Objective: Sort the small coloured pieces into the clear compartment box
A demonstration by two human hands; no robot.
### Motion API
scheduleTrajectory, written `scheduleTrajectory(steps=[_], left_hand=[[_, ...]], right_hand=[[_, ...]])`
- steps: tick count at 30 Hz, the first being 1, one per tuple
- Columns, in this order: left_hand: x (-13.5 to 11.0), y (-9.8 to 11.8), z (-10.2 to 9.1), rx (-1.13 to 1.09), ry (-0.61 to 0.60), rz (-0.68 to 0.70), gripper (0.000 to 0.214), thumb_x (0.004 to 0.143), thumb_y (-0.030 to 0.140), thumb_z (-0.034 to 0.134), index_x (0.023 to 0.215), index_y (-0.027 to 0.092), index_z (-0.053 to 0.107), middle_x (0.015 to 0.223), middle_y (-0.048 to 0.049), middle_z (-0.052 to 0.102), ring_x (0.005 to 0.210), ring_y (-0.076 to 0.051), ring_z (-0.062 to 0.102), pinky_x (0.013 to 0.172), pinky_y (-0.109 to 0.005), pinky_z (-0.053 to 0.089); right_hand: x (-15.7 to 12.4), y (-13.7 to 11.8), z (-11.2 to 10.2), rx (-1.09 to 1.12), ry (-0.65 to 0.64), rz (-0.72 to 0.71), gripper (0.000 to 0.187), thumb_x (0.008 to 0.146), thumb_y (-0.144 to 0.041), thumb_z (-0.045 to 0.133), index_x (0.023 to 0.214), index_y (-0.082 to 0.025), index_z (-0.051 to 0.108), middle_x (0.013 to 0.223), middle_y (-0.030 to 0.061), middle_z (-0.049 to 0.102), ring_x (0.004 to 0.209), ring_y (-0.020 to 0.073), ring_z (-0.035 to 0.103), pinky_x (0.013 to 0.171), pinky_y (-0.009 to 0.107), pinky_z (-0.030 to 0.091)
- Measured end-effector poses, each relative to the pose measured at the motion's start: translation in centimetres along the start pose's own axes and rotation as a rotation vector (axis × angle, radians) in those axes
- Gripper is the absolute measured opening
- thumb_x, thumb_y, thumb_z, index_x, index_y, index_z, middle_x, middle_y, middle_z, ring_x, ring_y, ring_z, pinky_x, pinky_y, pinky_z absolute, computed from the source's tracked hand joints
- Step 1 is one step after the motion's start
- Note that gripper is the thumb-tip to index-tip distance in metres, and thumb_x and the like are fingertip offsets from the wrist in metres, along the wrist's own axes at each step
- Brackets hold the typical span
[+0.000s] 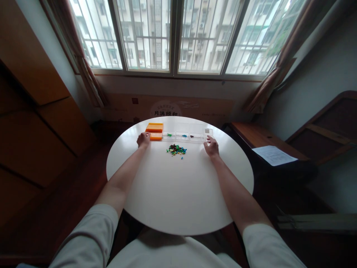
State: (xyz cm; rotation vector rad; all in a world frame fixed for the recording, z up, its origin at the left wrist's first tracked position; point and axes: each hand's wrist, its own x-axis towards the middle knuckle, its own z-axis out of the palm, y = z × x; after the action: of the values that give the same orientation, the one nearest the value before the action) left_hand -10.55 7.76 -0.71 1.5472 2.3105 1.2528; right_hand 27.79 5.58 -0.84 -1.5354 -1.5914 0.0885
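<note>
A row of small open boxes stands across the far half of the white round table (178, 193). At its left end is an orange box (155, 136) with its lid up, and my left hand (143, 139) is closed on the near left corner. Clear plastic boxes (182, 129) continue the row. They hold a green piece (169, 135), a blue piece (184, 136) and a dark brown piece (192, 136). My right hand (212, 146) has bent fingers around the near corner of the rightmost clear box (208, 132). Mixed small building bricks (176, 149) lie piled before the row.
A single blue brick (182, 158) lies just in front of the pile. To the right, a paper sheet (275, 155) rests on a wooden bench (245, 136). Behind the table are a printed cardboard panel (214, 106) and a barred window (174, 37).
</note>
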Motion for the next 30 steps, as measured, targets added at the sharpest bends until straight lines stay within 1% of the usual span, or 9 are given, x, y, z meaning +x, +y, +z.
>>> scheduleTrajectory(steps=[5,8,11,14,17,19,23,27,30], left_hand=[[-0.3,-0.7,-0.4,-0.243,0.019,0.025,0.033,0.081,0.035,0.046,0.096,0.014,0.066,0.070,-0.0063,0.065,0.060,-0.014,0.057,0.058,-0.023,0.042],[-0.8,-0.5,-0.7,-0.263,0.009,0.102,0.031,0.077,0.033,0.049,0.090,0.012,0.068,0.068,-0.0050,0.064,0.059,-0.012,0.055,0.056,-0.021,0.040],[-1.8,0.1,-0.9,-0.208,-0.093,0.281,0.028,0.076,0.032,0.050,0.087,0.014,0.069,0.062,-0.0018,0.059,0.057,-0.011,0.051,0.055,-0.021,0.038],[-3.2,1.1,-0.8,-0.140,-0.215,0.422,0.028,0.076,0.034,0.050,0.087,0.015,0.069,0.062,-0.0009,0.058,0.056,-0.011,0.049,0.054,-0.021,0.036],[-4.4,1.9,-0.7,-0.072,-0.314,0.508,0.029,0.078,0.035,0.049,0.088,0.016,0.069,0.060,-0.0002,0.056,0.055,-0.011,0.048,0.052,-0.021,0.034],[-4.9,2.3,-0.8,-0.015,-0.374,0.555,0.029,0.077,0.035,0.050,0.091,0.018,0.068,0.061,0.0000,0.057,0.056,-0.012,0.050,0.052,-0.021,0.034],[-5.4,2.7,-1.2,0.075,-0.419,0.599,0.029,0.076,0.036,0.052,0.093,0.021,0.068,0.065,-0.0007,0.059,0.057,-0.012,0.051,0.053,-0.022,0.033],[-5.4,2.9,-1.5,0.075,-0.435,0.591,0.027,0.074,0.036,0.053,0.090,0.022,0.069,0.064,-0.0005,0.059,0.056,-0.013,0.051,0.052,-0.022,0.032],[-5.4,3.0,-1.5,0.064,-0.435,0.575,0.027,0.073,0.036,0.053,0.090,0.021,0.069,0.061,-0.0003,0.058,0.056,-0.013,0.050,0.051,-0.022,0.032]], right_hand=[[-0.1,-0.5,-0.2,0.036,0.045,-0.015,0.044,0.072,-0.021,0.047,0.112,-0.005,0.057,0.097,0.0161,0.061,0.078,0.0205,0.058,0.080,0.038,0.048],[-0.2,-1.4,-0.3,0.086,0.018,-0.019,0.039,0.073,-0.021,0.046,0.107,-0.008,0.060,0.097,0.0148,0.061,0.075,0.0198,0.059,0.073,0.036,0.050],[-0.3,-2.6,-0.4,0.149,-0.085,-0.045,0.031,0.075,-0.022,0.046,0.096,-0.010,0.065,0.089,0.0119,0.064,0.068,0.0169,0.059,0.069,0.032,0.050],[-0.8,-4.1,-0.3,0.189,-0.243,-0.120,0.026,0.076,-0.024,0.048,0.091,-0.012,0.066,0.076,0.0078,0.065,0.064,0.0156,0.058,0.065,0.029,0.049],[-1.7,-5.6,-0.3,0.209,-0.439,-0.233,0.025,0.076,-0.027,0.051,0.089,-0.013,0.067,0.069,0.0059,0.064,0.060,0.0143,0.056,0.061,0.026,0.046],[-2.3,-6.4,-0.2,0.226,-0.534,-0.306,0.026,0.076,-0.029,0.052,0.088,-0.013,0.067,0.066,0.0046,0.062,0.059,0.0129,0.054,0.058,0.024,0.042],[-3.1,-7.4,-0.1,0.243,-0.624,-0.348,0.023,0.074,-0.028,0.054,0.084,-0.013,0.066,0.059,0.0002,0.055,0.053,0.0096,0.047,0.054,0.021,0.036],[-3.6,-7.6,0.0,0.285,-0.756,-0.341,0.021,0.071,-0.027,0.056,0.085,-0.014,0.065,0.057,-0.0022,0.051,0.051,0.0082,0.044,0.051,0.020,0.033],[-3.9,-7.7,0.4,0.279,-0.796,-0.330,0.022,0.070,-0.026,0.056,0.086,-0.014,0.064,0.057,-0.0032,0.051,0.050,0.0078,0.042,0.050,0.020,0.031]])
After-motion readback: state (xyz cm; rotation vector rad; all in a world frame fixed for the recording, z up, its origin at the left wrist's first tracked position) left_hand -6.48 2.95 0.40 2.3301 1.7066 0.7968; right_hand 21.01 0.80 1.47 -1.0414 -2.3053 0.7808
